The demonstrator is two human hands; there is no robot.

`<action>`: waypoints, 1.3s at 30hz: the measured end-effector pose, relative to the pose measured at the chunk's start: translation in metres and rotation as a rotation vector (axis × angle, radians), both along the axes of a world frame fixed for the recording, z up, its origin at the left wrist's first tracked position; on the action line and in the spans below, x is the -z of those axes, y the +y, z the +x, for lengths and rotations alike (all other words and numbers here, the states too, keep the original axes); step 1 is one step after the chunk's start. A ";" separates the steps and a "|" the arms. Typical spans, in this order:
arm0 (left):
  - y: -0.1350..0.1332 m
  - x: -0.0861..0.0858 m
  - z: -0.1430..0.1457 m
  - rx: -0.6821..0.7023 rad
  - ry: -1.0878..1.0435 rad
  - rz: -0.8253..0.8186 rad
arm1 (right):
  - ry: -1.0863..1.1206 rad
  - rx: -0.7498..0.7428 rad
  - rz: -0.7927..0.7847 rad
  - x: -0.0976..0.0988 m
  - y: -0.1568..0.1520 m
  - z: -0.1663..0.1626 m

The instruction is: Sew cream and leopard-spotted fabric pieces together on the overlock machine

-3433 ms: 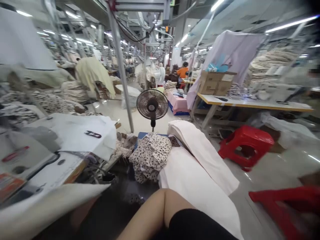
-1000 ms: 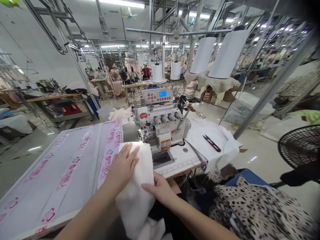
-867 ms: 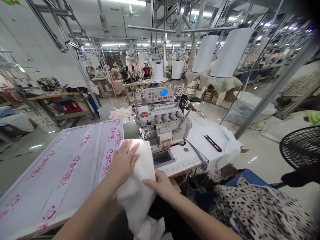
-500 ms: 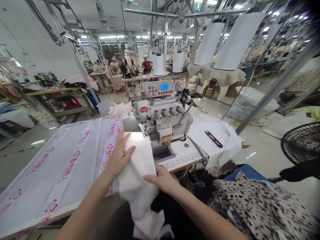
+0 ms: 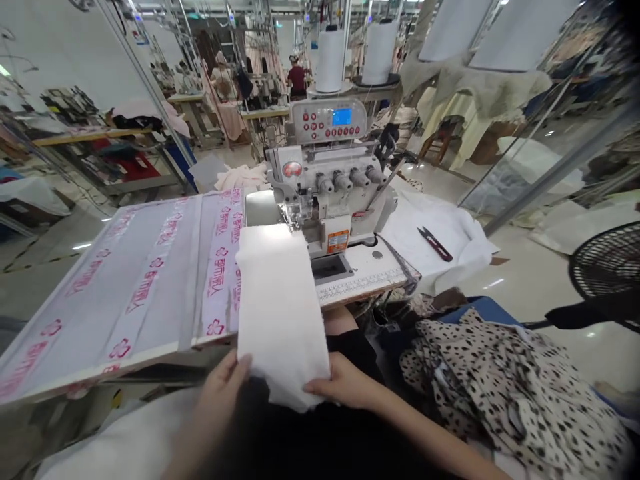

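One strip of white cloth (image 5: 280,300) is stretched away from the wearer, its long axis running front to back, the near end hanging past the front edge of the work surface and the far end pointing at the needle area of the sewing machine (image 5: 325,193); whether it lies under the foot cannot be told. The right hand (image 5: 345,382) pinches its near right corner, thumb on top; the left hand (image 5: 224,380) is blurred at the near left edge, so its grip cannot be told. Right of the knees lies one heap of black-spotted fabric (image 5: 500,380), with one black fan (image 5: 613,273) beyond. Left of the strip, a lilac cover (image 5: 170,277) bears pink flowers and characters that appear to read 都市丽人. Along the surface's front edge runs a printed ruler scale (image 5: 367,285); past its right edge, one pair of snips (image 5: 435,245) rests on a white sheet (image 5: 470,233). The machine has four dials, one orange label (image 5: 339,241) and one blue display (image 5: 343,117), their print too small to read. Behind stand two thread cones (image 5: 330,63), with two bigger ones, cut off, at upper right.
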State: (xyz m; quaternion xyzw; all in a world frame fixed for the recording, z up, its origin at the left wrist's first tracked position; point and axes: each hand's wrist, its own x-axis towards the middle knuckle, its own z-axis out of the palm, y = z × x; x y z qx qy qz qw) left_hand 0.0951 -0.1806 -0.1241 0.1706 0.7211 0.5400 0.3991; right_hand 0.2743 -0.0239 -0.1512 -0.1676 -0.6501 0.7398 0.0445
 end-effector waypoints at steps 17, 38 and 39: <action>-0.009 0.005 0.023 -0.147 -0.080 0.017 | 0.007 0.061 -0.107 0.008 -0.023 0.023; 0.022 -0.010 0.058 -0.288 -0.448 0.336 | 0.216 -0.016 1.390 -0.017 -0.054 -0.018; 0.022 -0.010 0.057 -0.320 -0.477 0.332 | 0.222 -0.019 1.386 -0.015 -0.054 -0.017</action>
